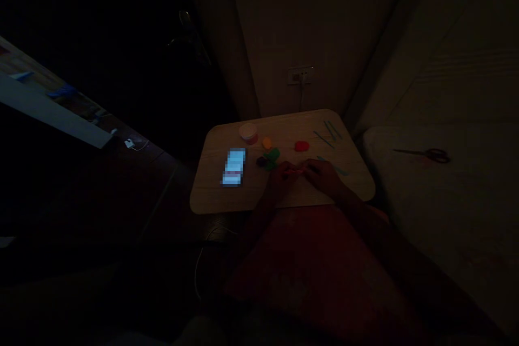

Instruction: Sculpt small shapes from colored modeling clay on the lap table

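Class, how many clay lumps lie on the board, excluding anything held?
4: red lump at centre, orange lump behind green lump, dark lump beside it. Dim light, left hand, right hand may hide more.

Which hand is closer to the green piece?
Left. The left hand sits just below the green piece; the right hand is farther right, beyond the pink piece between them.

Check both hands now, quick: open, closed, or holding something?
Left hand: fingers closed, holding a pink piece of modelling clay.
Right hand: fingers closed on the same piece, though the dim light hides the detail.
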The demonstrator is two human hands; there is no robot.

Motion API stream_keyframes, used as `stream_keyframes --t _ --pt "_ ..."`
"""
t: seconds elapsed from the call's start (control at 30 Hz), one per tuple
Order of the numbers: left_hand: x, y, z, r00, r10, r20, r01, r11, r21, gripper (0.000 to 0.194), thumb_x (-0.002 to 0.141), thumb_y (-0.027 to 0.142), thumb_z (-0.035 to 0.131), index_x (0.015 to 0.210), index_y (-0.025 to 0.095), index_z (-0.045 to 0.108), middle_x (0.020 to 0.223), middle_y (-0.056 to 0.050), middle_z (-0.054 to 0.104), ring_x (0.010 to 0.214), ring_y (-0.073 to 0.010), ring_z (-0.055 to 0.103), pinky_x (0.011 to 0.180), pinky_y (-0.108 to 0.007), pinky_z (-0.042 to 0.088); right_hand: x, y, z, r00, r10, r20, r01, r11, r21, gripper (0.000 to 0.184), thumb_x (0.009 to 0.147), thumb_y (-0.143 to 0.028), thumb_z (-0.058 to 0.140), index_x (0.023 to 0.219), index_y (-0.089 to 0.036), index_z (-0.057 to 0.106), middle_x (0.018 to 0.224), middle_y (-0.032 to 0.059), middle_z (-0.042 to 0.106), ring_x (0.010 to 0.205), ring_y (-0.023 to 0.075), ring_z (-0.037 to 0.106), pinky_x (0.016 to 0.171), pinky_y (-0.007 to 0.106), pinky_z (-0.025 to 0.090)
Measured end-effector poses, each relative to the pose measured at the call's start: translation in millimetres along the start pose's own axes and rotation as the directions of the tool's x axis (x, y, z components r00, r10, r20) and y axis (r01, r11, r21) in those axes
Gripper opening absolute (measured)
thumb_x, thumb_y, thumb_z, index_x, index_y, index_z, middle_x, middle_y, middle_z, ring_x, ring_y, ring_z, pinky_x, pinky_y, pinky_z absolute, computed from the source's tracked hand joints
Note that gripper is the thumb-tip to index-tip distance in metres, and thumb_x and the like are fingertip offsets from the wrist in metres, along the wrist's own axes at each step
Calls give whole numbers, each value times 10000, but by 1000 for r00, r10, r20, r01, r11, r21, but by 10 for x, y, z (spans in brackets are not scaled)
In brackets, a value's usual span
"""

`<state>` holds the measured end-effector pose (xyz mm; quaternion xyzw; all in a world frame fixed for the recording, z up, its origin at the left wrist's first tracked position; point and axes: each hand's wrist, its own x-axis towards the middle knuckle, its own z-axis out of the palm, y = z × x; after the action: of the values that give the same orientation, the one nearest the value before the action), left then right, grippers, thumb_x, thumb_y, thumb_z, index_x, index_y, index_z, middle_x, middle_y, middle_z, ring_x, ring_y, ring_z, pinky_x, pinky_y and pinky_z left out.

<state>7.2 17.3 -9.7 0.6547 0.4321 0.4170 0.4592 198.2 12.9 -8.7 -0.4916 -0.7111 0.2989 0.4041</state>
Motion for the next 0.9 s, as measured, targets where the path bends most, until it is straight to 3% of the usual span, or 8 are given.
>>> stream_keyframes --t 0.17,0.37,0.57,0.7,0.9 --pt "-8 38 2 1000 -1 10 1 1000 -3 267 840 434 690 796 178 626 775 -2 628 740 -146 555 646 -245 424 -9 26 -3 998 -19 -56 19 1000 -9 134 801 -331 684 797 -201 717 715 34 702 652 182 594 613 279 435" --pt "-10 59 -3 1000 -6 19 6 1000 0 281 849 451 694 820 177 636 791 -5 634 756 -149 567 674 -249 442 -6 35 -3 996 -80 -40 83 995 57 246 927 -363 590 867 -211 774 902 82 780 835 230 706 802 343 525" --pt "1 42 -3 1000 -6 13 6 1000 -4 273 842 442 699 812 178 638 778 -3 630 740 -148 566 662 -248 441 0 51 -2 995 -86 -48 86 996 -3 297 969 -338 535 1006 -211 800 1028 102 790 954 250 720 890 382 538" --pt "2 49 0 1000 -2 8 2 1000 -13 268 827 428 705 797 175 622 736 12 597 698 -132 535 627 -235 410 -12 66 -12 996 -73 -41 73 997 -5 309 960 -323 543 1108 -208 789 1029 105 788 913 238 723 852 373 551" --pt "-1 73 -5 1000 -26 12 26 1000 -3 279 828 443 690 809 171 631 762 6 624 724 -135 553 637 -226 419 -14 68 -10 1000 -17 -21 19 999 51 206 889 -324 639 949 -203 794 937 78 797 836 224 724 771 324 541"
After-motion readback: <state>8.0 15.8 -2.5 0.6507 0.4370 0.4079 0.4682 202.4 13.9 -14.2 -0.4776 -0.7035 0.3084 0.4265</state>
